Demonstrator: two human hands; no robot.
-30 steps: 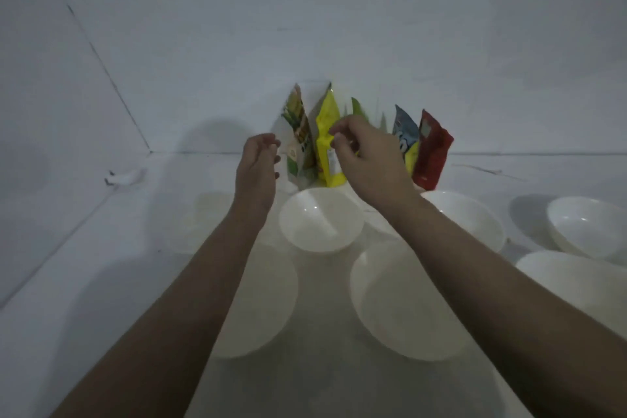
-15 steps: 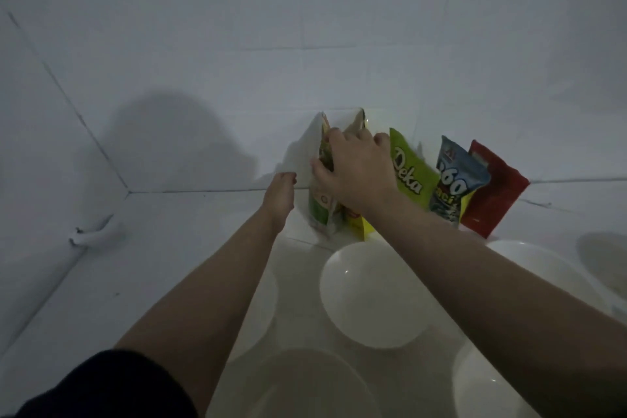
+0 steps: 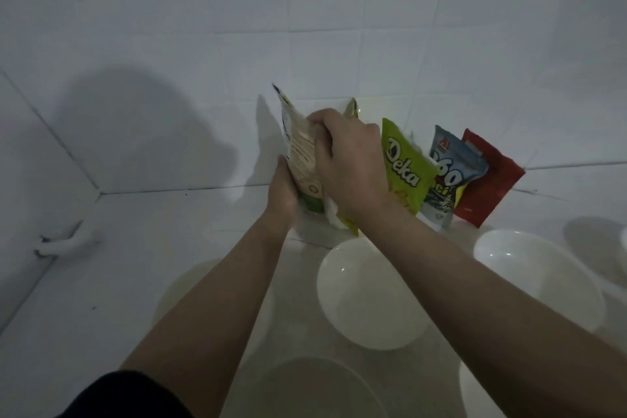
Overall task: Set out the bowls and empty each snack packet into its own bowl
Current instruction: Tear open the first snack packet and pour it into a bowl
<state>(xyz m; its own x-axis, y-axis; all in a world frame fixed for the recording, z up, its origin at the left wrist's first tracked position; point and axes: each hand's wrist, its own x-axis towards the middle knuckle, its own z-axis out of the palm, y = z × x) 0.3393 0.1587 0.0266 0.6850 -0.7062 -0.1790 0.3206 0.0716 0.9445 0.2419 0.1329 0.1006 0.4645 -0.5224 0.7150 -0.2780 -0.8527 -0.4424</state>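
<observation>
Both hands (image 3: 346, 159) grip one packet (image 3: 300, 153) beyond empty bowls (image 3: 369, 295).

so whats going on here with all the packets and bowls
A person is taking hold of the leftmost snack packet with both hands: the right hand grips its upper part, the left hand holds its lower edge. The green Deka packet, blue packet and red packet lean against the tiled wall. The white bowls in front look empty.
</observation>
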